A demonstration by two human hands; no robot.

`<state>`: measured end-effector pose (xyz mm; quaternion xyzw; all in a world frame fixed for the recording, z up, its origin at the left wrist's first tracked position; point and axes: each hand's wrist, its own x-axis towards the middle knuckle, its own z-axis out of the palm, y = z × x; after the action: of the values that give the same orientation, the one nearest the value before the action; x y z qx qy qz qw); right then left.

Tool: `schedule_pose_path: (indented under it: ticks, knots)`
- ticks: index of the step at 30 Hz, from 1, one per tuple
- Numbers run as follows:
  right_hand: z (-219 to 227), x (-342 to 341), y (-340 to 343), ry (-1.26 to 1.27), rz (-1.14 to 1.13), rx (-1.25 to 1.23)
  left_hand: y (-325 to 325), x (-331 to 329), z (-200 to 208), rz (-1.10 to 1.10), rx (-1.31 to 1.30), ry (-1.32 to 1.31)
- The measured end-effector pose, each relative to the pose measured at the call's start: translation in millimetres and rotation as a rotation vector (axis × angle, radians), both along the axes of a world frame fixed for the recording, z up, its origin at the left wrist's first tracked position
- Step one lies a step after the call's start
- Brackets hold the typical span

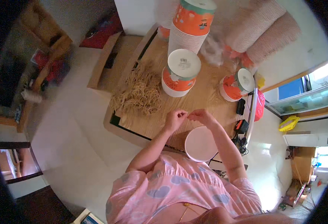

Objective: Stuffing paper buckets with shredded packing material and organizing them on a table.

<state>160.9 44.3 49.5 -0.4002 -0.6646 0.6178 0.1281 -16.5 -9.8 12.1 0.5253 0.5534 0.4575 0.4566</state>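
Pale round tub (199,145) sits at the near edge of the wooden table (210,84), close to the person's tummy and just below the right wrist. Both hands are up over the table, close together, a little past the tub. The left hand (176,119) has its fingers curled, with the thumb and pointing finger near each other. The right hand (202,116) bends in to meet it, and the fingertips of the two hands almost touch or do touch. I cannot tell if they pinch something tiny.

A messy heap of thin brown strings (141,97) lies to the left. Beyond the hands stands an orange and white tub (178,84), with a tall stack of tubs (189,35) behind it. A smaller-looking orange tub (231,87) sits to the right.
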Motion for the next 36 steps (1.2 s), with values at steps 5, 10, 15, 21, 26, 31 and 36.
schedule_pose_path:
  ticks: [5,10,15,21,26,31,36]
  knots:
    - [-11,2,8,-0.062,-0.012,-0.114,-1,-14,-25,-0.031,0.088,0.069]
    - [13,-7,5,-0.214,0.101,-0.076,-4,-20,9,-0.061,0.067,0.335]
    - [12,-3,8,-0.24,0.138,-0.098,-8,-23,-4,0.035,0.088,0.251]
    - [2,8,4,-0.454,0.274,-0.125,-14,-47,-50,0.026,-0.051,0.358]
    - [-4,17,0,-0.527,0.232,-0.227,-17,-24,-46,-0.116,0.319,0.405]
    - [-9,25,-3,-0.444,0.209,-0.217,-15,-1,-20,-0.394,0.075,0.072]
    - [5,20,-5,-0.363,0.178,-0.25,-15,7,-26,-0.267,0.034,-0.023]
